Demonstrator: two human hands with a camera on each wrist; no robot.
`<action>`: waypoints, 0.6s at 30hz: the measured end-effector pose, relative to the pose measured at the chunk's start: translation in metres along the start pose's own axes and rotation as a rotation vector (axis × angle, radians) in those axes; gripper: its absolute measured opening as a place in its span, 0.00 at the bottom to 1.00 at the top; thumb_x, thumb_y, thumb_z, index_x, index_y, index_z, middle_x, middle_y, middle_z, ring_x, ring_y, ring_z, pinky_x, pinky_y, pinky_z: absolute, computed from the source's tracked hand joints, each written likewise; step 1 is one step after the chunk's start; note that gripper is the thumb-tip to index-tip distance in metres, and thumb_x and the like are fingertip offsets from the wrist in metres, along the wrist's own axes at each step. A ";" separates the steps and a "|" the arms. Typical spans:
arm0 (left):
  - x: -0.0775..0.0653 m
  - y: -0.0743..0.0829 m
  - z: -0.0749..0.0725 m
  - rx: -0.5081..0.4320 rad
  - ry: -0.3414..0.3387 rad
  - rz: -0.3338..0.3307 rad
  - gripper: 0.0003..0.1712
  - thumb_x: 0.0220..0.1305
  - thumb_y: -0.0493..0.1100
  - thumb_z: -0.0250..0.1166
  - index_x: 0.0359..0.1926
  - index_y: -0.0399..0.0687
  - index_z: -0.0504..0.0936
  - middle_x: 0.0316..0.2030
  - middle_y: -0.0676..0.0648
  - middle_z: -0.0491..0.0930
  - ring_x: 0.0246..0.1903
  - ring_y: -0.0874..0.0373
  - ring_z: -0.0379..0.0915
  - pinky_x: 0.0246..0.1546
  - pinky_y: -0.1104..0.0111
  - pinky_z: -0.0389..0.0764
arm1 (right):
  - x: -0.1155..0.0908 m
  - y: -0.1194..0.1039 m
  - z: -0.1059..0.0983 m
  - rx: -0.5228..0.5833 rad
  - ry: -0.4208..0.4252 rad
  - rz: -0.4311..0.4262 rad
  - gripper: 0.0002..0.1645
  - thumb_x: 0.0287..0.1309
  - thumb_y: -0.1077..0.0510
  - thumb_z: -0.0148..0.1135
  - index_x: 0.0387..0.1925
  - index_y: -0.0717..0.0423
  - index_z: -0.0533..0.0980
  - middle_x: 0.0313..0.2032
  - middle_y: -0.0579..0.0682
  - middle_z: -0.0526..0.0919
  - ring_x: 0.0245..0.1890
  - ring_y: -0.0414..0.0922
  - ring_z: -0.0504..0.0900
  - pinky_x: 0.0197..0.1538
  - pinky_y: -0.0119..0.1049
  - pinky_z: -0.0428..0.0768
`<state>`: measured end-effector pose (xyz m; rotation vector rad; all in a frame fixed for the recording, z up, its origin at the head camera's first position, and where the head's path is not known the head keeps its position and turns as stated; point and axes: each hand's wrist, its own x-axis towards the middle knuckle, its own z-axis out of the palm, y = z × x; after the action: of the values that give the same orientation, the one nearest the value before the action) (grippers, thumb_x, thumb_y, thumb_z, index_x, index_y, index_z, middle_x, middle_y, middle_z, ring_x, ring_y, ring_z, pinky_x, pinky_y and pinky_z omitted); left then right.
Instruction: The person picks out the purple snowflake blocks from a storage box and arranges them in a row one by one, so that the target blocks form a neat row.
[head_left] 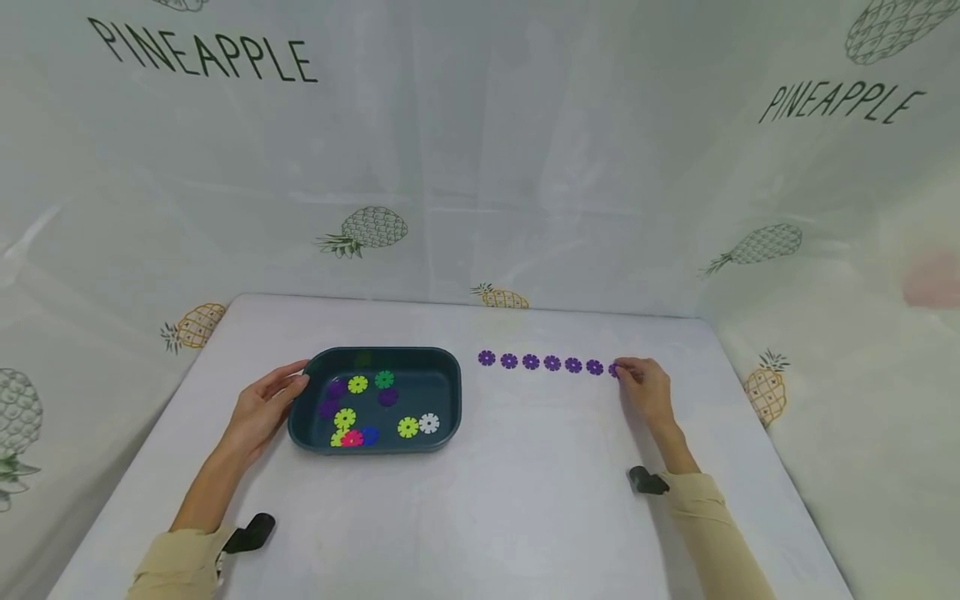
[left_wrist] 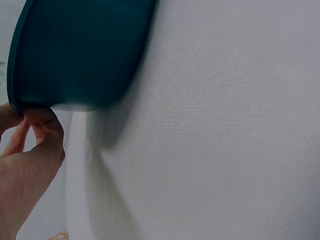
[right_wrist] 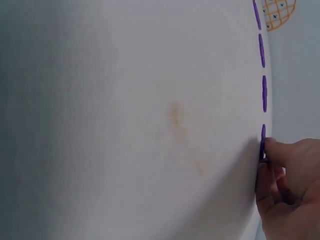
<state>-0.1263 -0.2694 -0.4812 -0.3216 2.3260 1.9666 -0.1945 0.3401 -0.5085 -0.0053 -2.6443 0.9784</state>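
Note:
At the left of the head view my left hand (head_left: pixel 258 410) holds the rim of a dark teal tray (head_left: pixel 423 383), thumb and fingers pinching its left edge. Inside lie several flower-shaped plastic discs: yellow (head_left: pixel 357 384), green (head_left: pixel 384 380), purple (head_left: pixel 387 397), pink (head_left: pixel 352 438), blue (head_left: pixel 370 436) and white (head_left: pixel 429 423). To the right, a straight row of purple discs (head_left: pixel 552 363) runs along the table. At the row's right end my right hand (head_left: pixel 647 392) pinches a purple disc (head_left: pixel 613 369), partly covered by the fingertips, close to the tabletop.
A white cloth covers the table (head_left: pixel 510 508). Behind it hangs a pale curtain (head_left: pixel 480 158) printed with pineapples. Dark wrist cameras stick out near both cuffs, the left camera (head_left: pixel 253 533) and the right camera (head_left: pixel 647 481). The row stands between the tray and my right hand.

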 end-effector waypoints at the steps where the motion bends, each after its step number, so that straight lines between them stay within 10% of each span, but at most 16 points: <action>1: 0.000 -0.001 0.000 -0.001 -0.001 0.003 0.38 0.71 0.60 0.64 0.74 0.47 0.69 0.50 0.62 0.75 0.50 0.71 0.72 0.47 0.83 0.77 | -0.001 0.000 0.000 -0.005 -0.005 0.003 0.12 0.71 0.67 0.61 0.51 0.70 0.82 0.44 0.67 0.81 0.44 0.60 0.80 0.47 0.45 0.79; 9: -0.001 -0.001 0.001 0.024 -0.004 0.013 0.38 0.72 0.60 0.63 0.75 0.47 0.69 0.53 0.58 0.73 0.49 0.72 0.72 0.47 0.84 0.76 | 0.000 -0.018 0.002 0.039 -0.032 0.010 0.13 0.73 0.67 0.57 0.52 0.71 0.79 0.46 0.68 0.81 0.46 0.62 0.81 0.50 0.53 0.81; 18: -0.001 0.000 0.000 0.021 0.003 0.003 0.38 0.72 0.60 0.64 0.75 0.47 0.69 0.50 0.62 0.74 0.49 0.72 0.72 0.46 0.84 0.76 | 0.006 -0.047 0.005 0.130 -0.058 -0.065 0.10 0.70 0.67 0.60 0.49 0.70 0.79 0.44 0.65 0.83 0.43 0.58 0.82 0.45 0.23 0.75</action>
<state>-0.1255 -0.2692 -0.4808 -0.3205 2.3487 1.9431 -0.1964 0.3020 -0.4804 0.1401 -2.6095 1.1431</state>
